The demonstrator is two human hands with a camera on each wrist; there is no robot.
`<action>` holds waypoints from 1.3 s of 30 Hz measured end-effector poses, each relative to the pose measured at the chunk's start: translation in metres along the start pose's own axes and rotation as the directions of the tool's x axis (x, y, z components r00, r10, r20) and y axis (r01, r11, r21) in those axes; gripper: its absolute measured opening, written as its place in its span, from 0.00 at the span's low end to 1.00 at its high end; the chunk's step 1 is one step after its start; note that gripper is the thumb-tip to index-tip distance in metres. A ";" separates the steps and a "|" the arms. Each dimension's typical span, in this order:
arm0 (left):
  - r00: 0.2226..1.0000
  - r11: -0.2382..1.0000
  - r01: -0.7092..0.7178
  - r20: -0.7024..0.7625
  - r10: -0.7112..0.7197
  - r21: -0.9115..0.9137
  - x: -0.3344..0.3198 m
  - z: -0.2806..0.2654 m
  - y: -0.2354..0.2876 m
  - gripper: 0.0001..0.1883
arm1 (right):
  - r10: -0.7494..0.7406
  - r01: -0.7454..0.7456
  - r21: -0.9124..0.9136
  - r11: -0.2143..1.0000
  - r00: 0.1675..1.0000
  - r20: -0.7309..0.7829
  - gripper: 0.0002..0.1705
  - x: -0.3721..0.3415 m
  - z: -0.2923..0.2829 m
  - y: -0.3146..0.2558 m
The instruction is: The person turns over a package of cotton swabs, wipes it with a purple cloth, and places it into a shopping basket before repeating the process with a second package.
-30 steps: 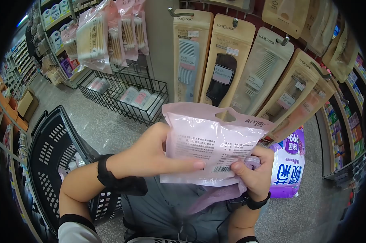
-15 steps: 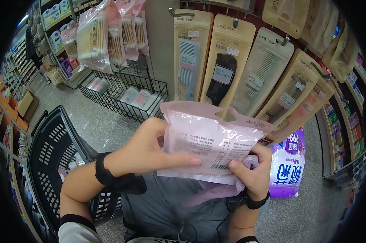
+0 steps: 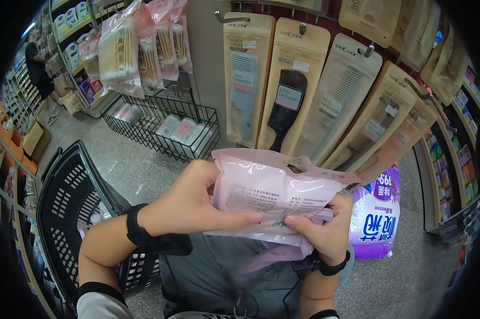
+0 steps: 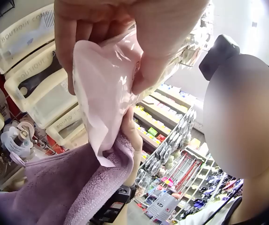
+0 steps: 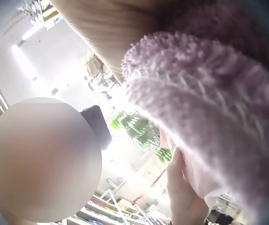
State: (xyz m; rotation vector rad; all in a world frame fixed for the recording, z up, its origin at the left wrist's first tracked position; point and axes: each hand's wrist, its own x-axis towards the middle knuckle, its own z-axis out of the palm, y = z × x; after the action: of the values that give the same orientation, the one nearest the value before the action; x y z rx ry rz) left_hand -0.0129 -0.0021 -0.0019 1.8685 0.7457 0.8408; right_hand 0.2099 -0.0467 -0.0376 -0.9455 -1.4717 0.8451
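In the head view my left hand [image 3: 200, 199] grips the left side of a pink plastic packet [image 3: 261, 186], its thumb lying across the printed face. My right hand [image 3: 330, 228] pinches the packet's lower right, thumb in front. A lilac fleecy towel [image 3: 272, 258] is held in that same right hand and hangs below the packet. From the left wrist the packet [image 4: 106, 89] shows edge-on under my left fingers, with the towel [image 4: 78, 187] behind its lower end. Close to the right wrist camera, towel pile [image 5: 195, 103] covers most of my right hand.
Packaged combs [image 3: 287, 95] hang on hooks ahead. Packs of cotton swabs [image 3: 120, 50] hang over a wire basket [image 3: 160, 119] to the left. A black shopping basket [image 3: 75, 196] stands at my left, and a purple-and-white detergent bag [image 3: 375, 218] at my right. A person [image 3: 38, 69] stands far left.
The packet has dropped slightly and tipped back, and my right thumb has shifted left on it. Both hands keep their hold. The far-left person has come into clearer view.
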 end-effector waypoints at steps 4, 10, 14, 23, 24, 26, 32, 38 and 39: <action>1.000 1.000 -0.022 0.015 0.021 0.022 0.000 0.000 0.002 0.20 | -0.005 0.006 0.025 1.000 1.000 -0.029 0.18 -0.001 0.000 0.003; 0.999 0.998 0.027 0.035 -0.026 -0.049 0.000 -0.001 0.003 0.22 | 0.047 -0.045 0.077 0.996 0.998 -0.035 0.22 0.000 0.005 0.001; 0.999 0.999 0.036 0.032 -0.035 -0.028 -0.001 -0.003 0.005 0.22 | 0.013 -0.014 0.071 0.997 1.000 0.014 0.22 0.002 0.004 0.000; 0.996 0.996 0.064 0.063 -0.060 -0.055 -0.001 -0.001 0.006 0.23 | 0.024 -0.023 0.032 0.999 0.999 -0.028 0.20 -0.001 0.007 -0.004; 0.995 0.995 0.073 0.066 -0.068 -0.072 0.000 0.000 0.006 0.23 | 0.021 -0.019 0.038 0.999 0.999 -0.047 0.20 -0.002 0.007 -0.004; 0.997 0.995 0.057 0.061 -0.052 -0.085 0.001 0.000 0.006 0.24 | 0.015 -0.011 0.049 0.999 0.996 -0.083 0.20 -0.003 0.009 -0.002; 1.000 0.991 0.020 0.003 -0.020 -0.134 0.002 -0.002 0.003 0.22 | 0.042 -0.029 0.138 0.990 0.995 -0.093 0.21 0.000 0.008 0.001; 0.999 0.990 -0.011 -0.037 0.006 -0.139 -0.001 -0.003 0.002 0.20 | 0.033 -0.027 0.092 0.995 0.997 -0.064 0.22 0.002 0.008 0.002; 0.999 0.990 -0.016 -0.046 0.010 -0.139 -0.001 -0.002 0.001 0.20 | 0.022 -0.016 0.087 0.996 0.998 -0.065 0.22 0.003 0.008 0.002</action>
State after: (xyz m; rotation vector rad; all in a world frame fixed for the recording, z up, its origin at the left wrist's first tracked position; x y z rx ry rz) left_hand -0.0152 -0.0027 -0.0002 1.7370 0.6856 0.9231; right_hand 0.2017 -0.0433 -0.0397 -0.9152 -1.3610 0.8770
